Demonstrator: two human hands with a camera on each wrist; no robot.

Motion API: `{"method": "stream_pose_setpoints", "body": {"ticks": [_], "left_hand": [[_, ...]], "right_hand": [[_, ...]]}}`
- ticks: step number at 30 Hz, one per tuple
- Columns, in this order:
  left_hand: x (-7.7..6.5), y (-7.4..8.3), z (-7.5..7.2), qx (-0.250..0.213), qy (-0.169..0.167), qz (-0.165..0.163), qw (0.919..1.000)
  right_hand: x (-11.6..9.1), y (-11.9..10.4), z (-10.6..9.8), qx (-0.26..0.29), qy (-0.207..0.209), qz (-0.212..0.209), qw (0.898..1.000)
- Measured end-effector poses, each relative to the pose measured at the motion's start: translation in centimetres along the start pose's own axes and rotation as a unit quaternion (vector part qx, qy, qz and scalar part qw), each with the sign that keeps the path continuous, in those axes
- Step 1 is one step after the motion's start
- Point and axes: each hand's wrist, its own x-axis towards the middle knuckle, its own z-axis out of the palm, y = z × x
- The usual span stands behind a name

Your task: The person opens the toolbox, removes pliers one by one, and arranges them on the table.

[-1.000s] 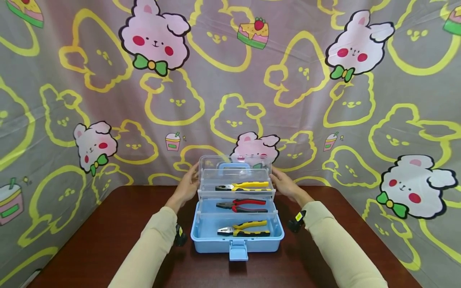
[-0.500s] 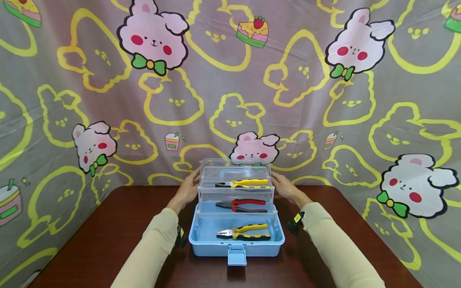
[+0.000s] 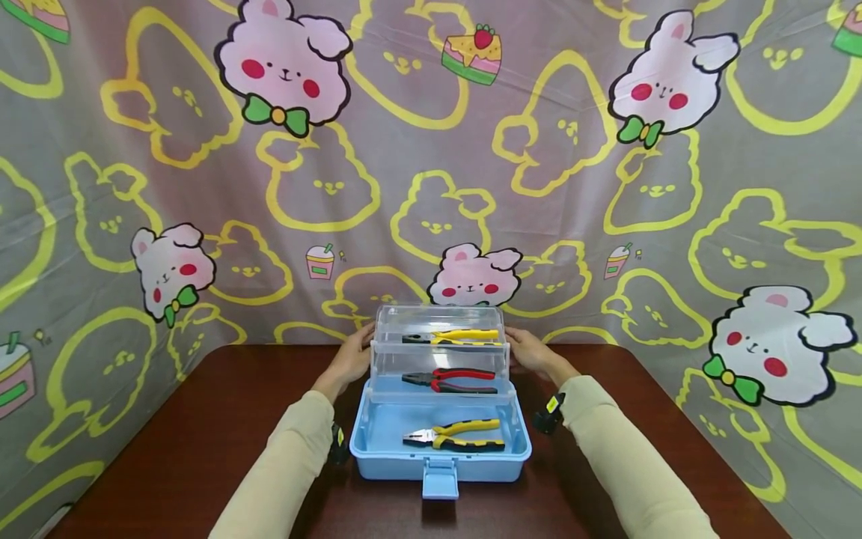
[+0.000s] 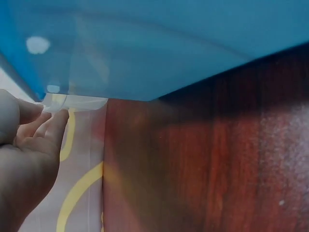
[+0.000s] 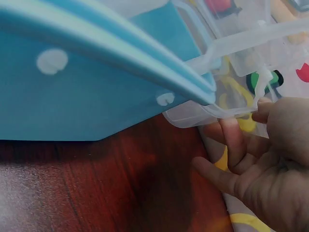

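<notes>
A light blue toolbox [image 3: 377, 470] stands on the table, its front latch [image 3: 441, 483] hanging down. Combination pliers with yellow-black handles [image 3: 471, 445] lie in its base. Red-black pliers [image 3: 465, 388] are in the lower clear tray, and another yellow-black pair [image 3: 465, 335] is in the upper one. Behind the trays the clear lid [image 3: 397, 318] leans back. My left hand [image 3: 353, 356] holds the lid's left edge with thumb and fingertips. At the opposite edge, my right hand [image 3: 528, 352] pinches the clear plastic [image 5: 181, 118]. The lid's blue handle is hidden.
The dark red-brown table [image 3: 242, 419] extends to both sides of the toolbox. A grey curtain [image 3: 559, 217] with rabbit prints hangs right behind the table's far edge. Both forearms, in pale sleeves, flank the box.
The clear lid has swung back and down behind the trays, taking its blue handle out of sight. The trays have shifted slightly with it, and both hands have lowered a little.
</notes>
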Motion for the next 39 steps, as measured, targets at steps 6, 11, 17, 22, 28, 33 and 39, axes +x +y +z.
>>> {"method": "stream_pose_setpoints", "body": {"ticks": [6,11,17,22,28,33,39], "left_hand": [[-0.4,-0.8,0.7,0.017,-0.008,-0.016,0.9997],[-0.6,-1.5,1.2,0.024,-0.021,-0.032,0.999],[-0.4,-1.5,1.3,0.012,-0.028,-0.04,0.9987],[-0.2,-1.4,1.3,0.019,-0.032,-0.044,0.9984],[-0.4,-1.3,1.1,0.035,-0.02,-0.043,0.9982],[-0.5,-1.3,0.9,0.044,-0.018,-0.035,0.9983],[-0.9,-0.8,0.1,0.074,-0.027,-0.015,0.9968]], "right_hand": [[-0.2,1.3,0.5,-0.003,-0.009,0.004,1.0],[-0.4,2.0,0.6,-0.044,-0.026,0.013,0.999],[-0.3,2.1,0.3,-0.055,-0.044,0.038,0.997],[-0.2,2.2,0.4,-0.063,-0.038,0.031,0.997],[0.0,2.0,0.4,-0.077,-0.038,0.01,0.996],[0.0,1.2,-0.1,-0.119,-0.049,0.006,0.992],[-0.3,-0.2,-1.0,-0.208,-0.008,-0.01,0.978]]}}
